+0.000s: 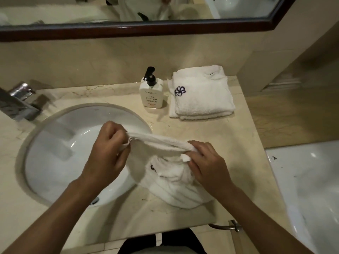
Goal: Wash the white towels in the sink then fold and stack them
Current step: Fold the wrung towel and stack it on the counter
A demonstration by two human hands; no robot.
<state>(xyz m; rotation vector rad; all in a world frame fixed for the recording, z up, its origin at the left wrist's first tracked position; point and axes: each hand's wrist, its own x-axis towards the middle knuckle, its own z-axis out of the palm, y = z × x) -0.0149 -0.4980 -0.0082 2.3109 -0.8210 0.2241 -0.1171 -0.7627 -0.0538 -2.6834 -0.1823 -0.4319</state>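
Note:
A white towel point(170, 182) hangs between my two hands, its lower part bunched on the counter at the sink's right rim. My left hand point(108, 151) pinches its top edge at the left, over the basin. My right hand point(205, 162) grips the top edge at the right, above the counter. The edge is stretched between them. A dark embroidered mark shows on the bunched part. Further back, a stack of folded white towels point(201, 92) with a purple flower mark lies on the counter. The oval white sink point(60, 143) holds no towel.
A white pump bottle point(151, 90) labelled Tea Tonique stands between sink and folded stack. The chrome tap point(18, 101) is at the far left. Beige marble counter point(247, 162) ends at the right, with a white bathtub point(311, 180) beyond. A mirror point(128, 13) hangs above.

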